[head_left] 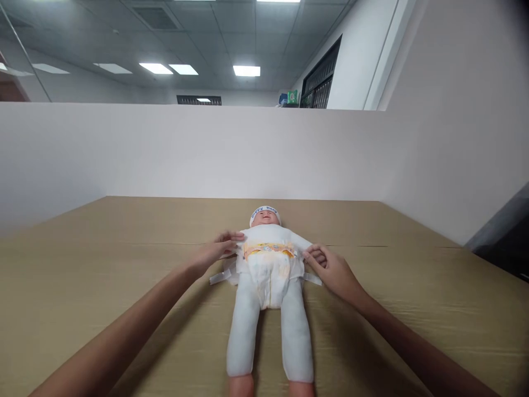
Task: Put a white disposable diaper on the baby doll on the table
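A baby doll (pixel 247 325) in a white cloth body lies on its back, its head (pixel 265 218) with a lettered white headband toward the far side. A white diaper (pixel 270 275) with an orange patterned waistband covers its middle. The diaper's side tabs (pixel 220 277) stick out unfastened on both sides. At the doll's arm on the left, my left hand (pixel 219 251) is closed, its fingers partly hiding that arm. My right hand (pixel 328 267) has curled fingers and thumb at the end of the doll's other arm (pixel 301 241), beside the diaper's edge.
The doll lies on a wide tan tabletop (pixel 144 220) with a seam across it. A low white wall (pixel 185 149) rises behind the table, and another wall (pixel 454 121) stands at the right. A dark object (pixel 508 242) is at the far right edge.
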Motion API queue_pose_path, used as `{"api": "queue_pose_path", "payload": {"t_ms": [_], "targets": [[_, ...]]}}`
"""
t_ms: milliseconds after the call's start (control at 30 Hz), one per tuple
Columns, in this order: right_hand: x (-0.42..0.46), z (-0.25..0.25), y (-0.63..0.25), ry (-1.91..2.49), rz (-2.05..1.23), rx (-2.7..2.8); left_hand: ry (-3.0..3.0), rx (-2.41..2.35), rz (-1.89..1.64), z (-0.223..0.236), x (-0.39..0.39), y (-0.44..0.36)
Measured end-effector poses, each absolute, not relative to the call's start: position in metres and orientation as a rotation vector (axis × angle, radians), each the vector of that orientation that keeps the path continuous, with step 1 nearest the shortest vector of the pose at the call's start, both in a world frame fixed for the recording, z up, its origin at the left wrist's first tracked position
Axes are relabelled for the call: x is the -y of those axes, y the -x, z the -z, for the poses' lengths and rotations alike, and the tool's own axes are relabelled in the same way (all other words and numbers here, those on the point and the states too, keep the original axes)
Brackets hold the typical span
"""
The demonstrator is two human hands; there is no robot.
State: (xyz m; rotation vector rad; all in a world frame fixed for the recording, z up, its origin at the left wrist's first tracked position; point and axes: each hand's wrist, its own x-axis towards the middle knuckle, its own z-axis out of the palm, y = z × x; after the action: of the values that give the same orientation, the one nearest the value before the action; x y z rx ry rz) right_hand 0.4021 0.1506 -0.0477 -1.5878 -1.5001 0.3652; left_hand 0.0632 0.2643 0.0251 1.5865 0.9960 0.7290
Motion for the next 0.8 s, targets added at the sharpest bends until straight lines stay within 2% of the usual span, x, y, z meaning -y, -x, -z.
{"api": "queue_pose_path", "payload": {"t_ms": [167, 333, 633, 800], "targets": [[-0.126, 0.072, -0.412, 1.787, -0.190, 1.555, -2.092, -0.941, -0.863, -0.048, -0.231, -0.098], [-0.127, 0.083, -0.421, 1.890, -0.177, 1.579, -2.599, -0.717, -0.720, -0.048, -0.220, -0.149], [-0.125, 0.081, -0.428, 1.939, -0.424, 1.606, -2.756, -0.930, -0.717, -0.024, -0.222, -0.166], [-0.126, 0.058, -0.432, 1.755, -0.702, 1.652, -2.733, -0.942, -0.710, -0.027, -0.220, -0.168]]}}
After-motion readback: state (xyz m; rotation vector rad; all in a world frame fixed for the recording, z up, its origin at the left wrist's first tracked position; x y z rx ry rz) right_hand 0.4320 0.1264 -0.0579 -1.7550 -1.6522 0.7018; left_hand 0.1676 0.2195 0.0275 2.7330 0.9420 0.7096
